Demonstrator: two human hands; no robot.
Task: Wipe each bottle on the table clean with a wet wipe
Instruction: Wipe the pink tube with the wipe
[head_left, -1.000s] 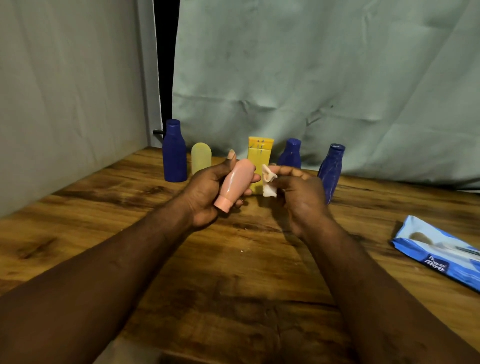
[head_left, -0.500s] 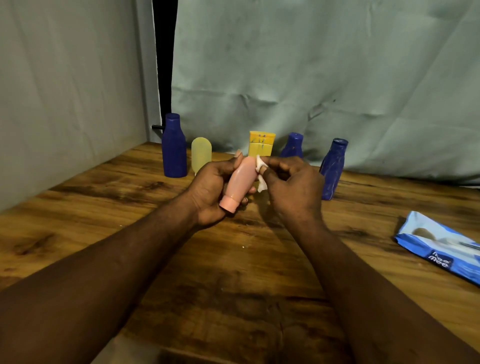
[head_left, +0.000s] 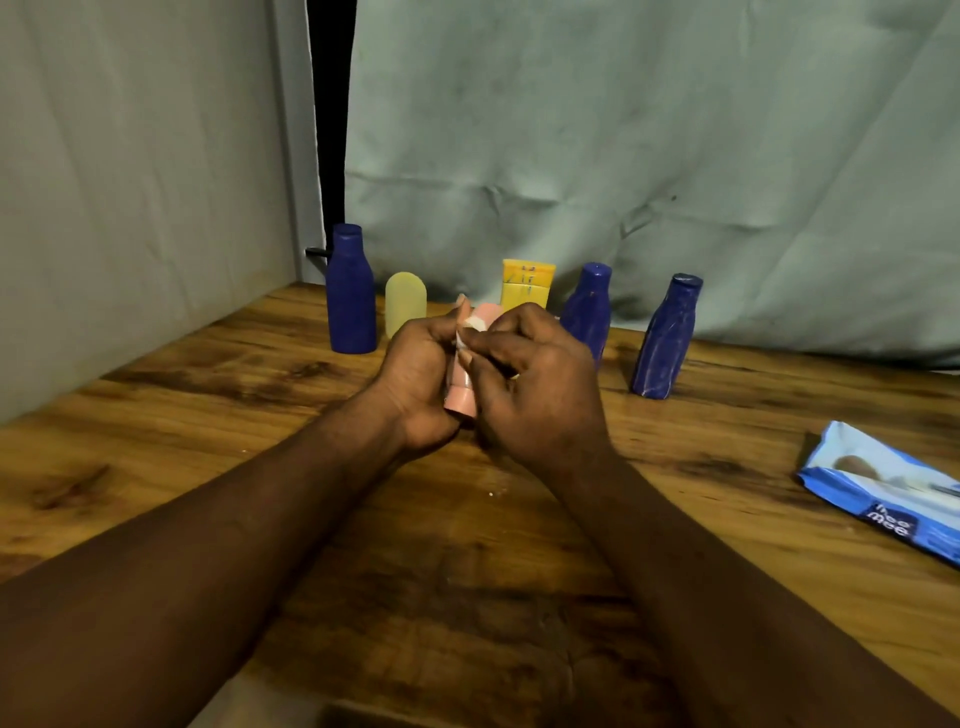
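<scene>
My left hand (head_left: 415, 374) grips a small pink bottle (head_left: 461, 400) above the middle of the wooden table (head_left: 208, 426), cap end toward me. My right hand (head_left: 535, 384) covers most of the bottle and pinches a small white wet wipe (head_left: 470, 330) against its side. Behind my hands, in a row near the back edge, stand a tall blue bottle (head_left: 351, 291), a pale yellow bottle (head_left: 405, 309), a yellow tube (head_left: 525, 285), a second blue bottle (head_left: 588, 309) and a third blue bottle (head_left: 665, 338).
A blue wet-wipe pack (head_left: 883, 488) lies flat at the table's right side. A pale cloth backdrop (head_left: 623, 130) hangs behind the table, and a wall (head_left: 130, 182) stands at the left.
My right hand has moved left with the wipe, from beside the pink bottle onto it. The bottle now stands more upright in my left hand and is largely hidden.
</scene>
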